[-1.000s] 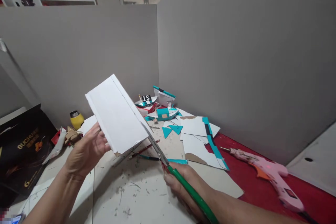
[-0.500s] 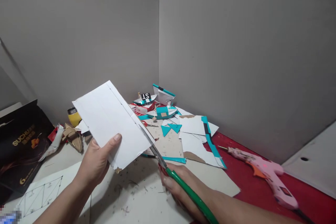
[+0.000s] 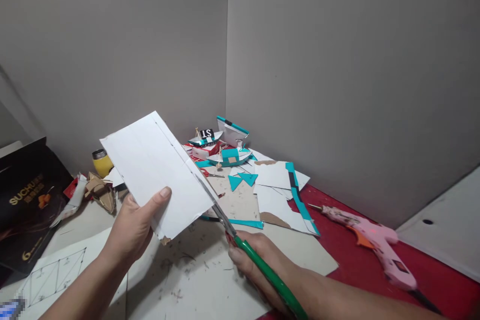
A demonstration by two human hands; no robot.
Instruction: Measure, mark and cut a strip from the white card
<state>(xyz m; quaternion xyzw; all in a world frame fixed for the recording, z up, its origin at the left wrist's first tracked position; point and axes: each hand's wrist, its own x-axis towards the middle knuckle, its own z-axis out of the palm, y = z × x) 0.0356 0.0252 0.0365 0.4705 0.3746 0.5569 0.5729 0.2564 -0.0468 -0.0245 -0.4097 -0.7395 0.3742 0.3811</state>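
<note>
My left hand (image 3: 140,220) grips a white cardboard sheet (image 3: 157,170) by its lower left side, thumb on top and fingers beneath. A pencil line runs along the sheet's right edge. In my right hand (image 3: 258,255) is a pair of scissors (image 3: 258,262) with green handles. Their blades reach the sheet's lower right edge, one blade lying over the white face along the marked strip. The lower blade is mostly hidden under the sheet.
Behind lie small model boats (image 3: 230,157), teal triangles (image 3: 240,180) and cardboard scraps (image 3: 273,205). A pink glue gun (image 3: 367,232) rests on red cloth at right. At left stand a black box (image 3: 33,205), a yellow jar (image 3: 102,164) and a drawn sheet (image 3: 56,275). Grey panels (image 3: 112,50) enclose the table.
The view has tilted and shifted slightly, so everything sits a little higher and further left. Both hands keep the same hold, with the scissors at nearly the same place on the sheet.
</note>
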